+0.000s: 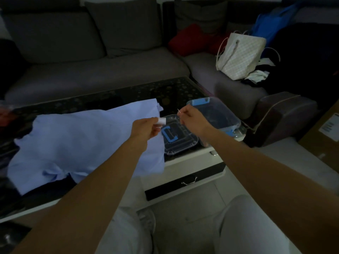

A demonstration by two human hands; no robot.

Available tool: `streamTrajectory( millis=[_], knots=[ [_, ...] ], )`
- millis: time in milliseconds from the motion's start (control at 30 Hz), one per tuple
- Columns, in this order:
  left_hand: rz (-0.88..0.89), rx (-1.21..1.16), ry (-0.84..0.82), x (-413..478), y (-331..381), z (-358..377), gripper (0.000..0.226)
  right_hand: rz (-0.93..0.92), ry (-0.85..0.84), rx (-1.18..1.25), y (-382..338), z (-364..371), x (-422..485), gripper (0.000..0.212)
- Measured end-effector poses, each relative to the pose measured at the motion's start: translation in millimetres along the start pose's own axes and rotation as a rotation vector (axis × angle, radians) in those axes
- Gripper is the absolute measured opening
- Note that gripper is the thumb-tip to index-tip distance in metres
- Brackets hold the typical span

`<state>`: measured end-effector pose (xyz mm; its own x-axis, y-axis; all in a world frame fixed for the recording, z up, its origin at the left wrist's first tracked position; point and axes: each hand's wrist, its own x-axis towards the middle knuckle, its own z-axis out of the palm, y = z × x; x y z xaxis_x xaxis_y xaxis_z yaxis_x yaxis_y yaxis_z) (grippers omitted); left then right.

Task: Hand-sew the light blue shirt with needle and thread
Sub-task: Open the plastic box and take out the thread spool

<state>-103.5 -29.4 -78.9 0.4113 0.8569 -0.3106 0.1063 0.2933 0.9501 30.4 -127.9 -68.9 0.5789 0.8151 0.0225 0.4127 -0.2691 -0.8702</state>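
Our left hand (146, 128) pinches a white thread spool (162, 121), and our right hand (191, 117) pinches the needle (179, 111) (its tip pointing up). The light blue shirt (82, 142) lies spread on the dark surface (128, 96), just left of both hands.

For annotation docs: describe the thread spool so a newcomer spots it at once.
Start at the dark patterned coffee table before the grey sofa, where the light blue shirt lies beside a clear plastic lid. Above the shirt's right edge the left hand pinches the spool. It is the only small white cylinder there, unlike the thin needle in the right hand.
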Motion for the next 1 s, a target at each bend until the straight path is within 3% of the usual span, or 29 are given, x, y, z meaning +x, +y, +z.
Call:
streamTrajectory(
  millis=[200,367,567,667,833,1000],
  knots=[
    [-0.020,-0.078,-0.015,0.8,-19.5,-13.5,0.026,0.045,0.028,0.061,-2.1,42.3,-7.7,0.015],
    [-0.063,-0.153,0.013,10.1,-34.0,-6.3,0.023,0.102,-0.030,0.115,13.1,47.7,-9.5,0.022],
    [-0.132,-0.194,0.050,22.3,-48.7,3.2,0.025,0.109,0.020,0.126,31.2,48.9,-3.1,0.030],
    [-0.164,-0.220,0.039,27.2,-52.8,7.2,0.022,0.131,0.055,0.145,38.9,49.4,-0.7,0.024],
    [-0.161,-0.120,0.097,34.4,-57.9,6.1,0.021,0.185,0.142,0.217,51.2,47.0,2.3,0.011],
    [-0.020,0.137,0.118,41.0,-65.3,4.3,0.014,0.157,0.154,0.314,56.8,45.8,-2.1,0.009]
  ],
)
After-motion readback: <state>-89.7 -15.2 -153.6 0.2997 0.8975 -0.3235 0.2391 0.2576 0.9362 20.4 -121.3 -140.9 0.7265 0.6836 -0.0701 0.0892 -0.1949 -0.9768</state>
